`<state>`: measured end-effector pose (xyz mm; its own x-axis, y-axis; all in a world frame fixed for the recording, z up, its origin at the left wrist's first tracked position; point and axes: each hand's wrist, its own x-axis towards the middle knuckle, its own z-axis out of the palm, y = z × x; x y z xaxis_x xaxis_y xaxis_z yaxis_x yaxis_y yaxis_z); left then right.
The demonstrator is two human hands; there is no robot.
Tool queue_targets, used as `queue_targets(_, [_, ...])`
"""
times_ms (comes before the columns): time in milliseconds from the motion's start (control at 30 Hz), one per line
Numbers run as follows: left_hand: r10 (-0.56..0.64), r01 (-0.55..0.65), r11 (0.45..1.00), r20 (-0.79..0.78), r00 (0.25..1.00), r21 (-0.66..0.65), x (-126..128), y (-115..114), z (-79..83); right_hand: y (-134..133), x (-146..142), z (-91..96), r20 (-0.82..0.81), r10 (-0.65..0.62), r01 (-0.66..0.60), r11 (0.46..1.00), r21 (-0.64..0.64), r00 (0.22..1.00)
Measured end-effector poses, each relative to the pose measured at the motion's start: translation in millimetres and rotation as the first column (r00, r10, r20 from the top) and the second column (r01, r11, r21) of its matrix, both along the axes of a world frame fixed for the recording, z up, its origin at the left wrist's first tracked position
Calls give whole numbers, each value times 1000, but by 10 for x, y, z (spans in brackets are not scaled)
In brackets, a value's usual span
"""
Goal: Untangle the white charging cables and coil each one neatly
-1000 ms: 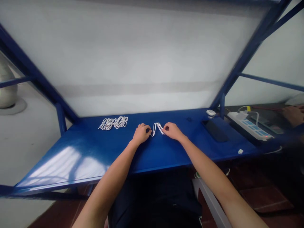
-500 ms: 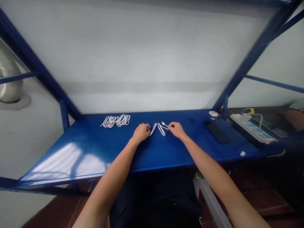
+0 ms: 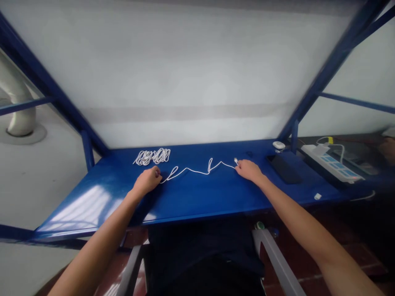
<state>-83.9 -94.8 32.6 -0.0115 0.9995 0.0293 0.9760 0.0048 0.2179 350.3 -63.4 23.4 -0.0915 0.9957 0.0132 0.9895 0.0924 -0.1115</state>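
Cable [image 3: 197, 172] runs white and thin across the blue table [image 3: 197, 201] between my two hands, in a loose wavy line with a couple of small peaks near its middle, lying on the tabletop rather than lifted clear. My left hand [image 3: 147, 181] is curled at one end, the fingers closed down and the cable going in beneath them, so I read it as gripped, though the fingertips hide the exact hold. My right hand [image 3: 249, 170] pinches the other end, fingers together just behind a small white connector [image 3: 236, 161] that pokes out past them. Beyond my left hand, toward the table's back edge, a coiled bundle of white cable [image 3: 151, 156] sits in loops, well apart from my right hand. Further right on the table lie a black pad [image 3: 284, 169], a small round white object [image 3: 278, 144] at the back edge and a white scrap [image 3: 317, 196] near the front edge. Past the table's right end, a white power strip [image 3: 330, 168] sits on a dark surface, and a co-worker's hand [image 3: 389, 150] shows at the frame's edge.
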Motion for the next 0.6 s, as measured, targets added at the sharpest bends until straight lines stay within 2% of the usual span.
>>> queue_targets(167, [91,-90,996,-64,994,18,-517,-162,18,9,26,-3,-39,-33,33,999,-4,999])
queue_targets(333, [289,-287,957,-71,955,39,-935,-341,60,7,106,-13,-56,-148,147,989,-11,987])
queue_targets(433, [317,-315,947,-27,948,65,-964,-386,34,27,155,-21,-75,-196,195,981,-24,978])
queue_targets(600, [128,-129,984,19,992,121,-618,-251,-91,100,162,-27,-155,-158,158,987,-12,975])
